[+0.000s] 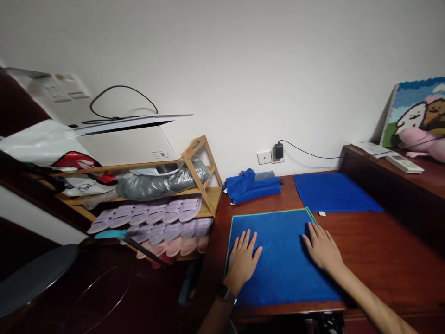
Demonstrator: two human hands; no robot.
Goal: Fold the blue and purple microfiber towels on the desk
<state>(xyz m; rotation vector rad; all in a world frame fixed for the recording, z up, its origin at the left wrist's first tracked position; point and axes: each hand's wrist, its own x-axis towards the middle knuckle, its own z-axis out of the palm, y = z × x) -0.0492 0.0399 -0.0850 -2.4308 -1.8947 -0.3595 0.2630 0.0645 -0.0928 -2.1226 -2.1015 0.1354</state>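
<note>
A blue cloth with a green edge [278, 260] lies spread flat on the reddish-brown wooden desk [389, 260], reaching its front edge. My left hand [242, 257] rests on the cloth's left side, fingers stretched and a little apart, with a dark watch [225, 293] on the wrist. On the cloth's right edge lies my right hand [321, 246], also flat with its fingers out. Behind it, a second blue cloth [335, 191] is laid flat, a white tag at its front edge. A crumpled pile of blue cloths [252, 186] sits at the back left of the desk.
Left of the desk stands a wooden rack [205, 185] with lilac and pink slippers [174, 211] and a white box [128, 146] on top. A black plug [278, 150] trails a cord rightward. The raised ledge at right holds a remote control [404, 163] and a pink plush toy [426, 143].
</note>
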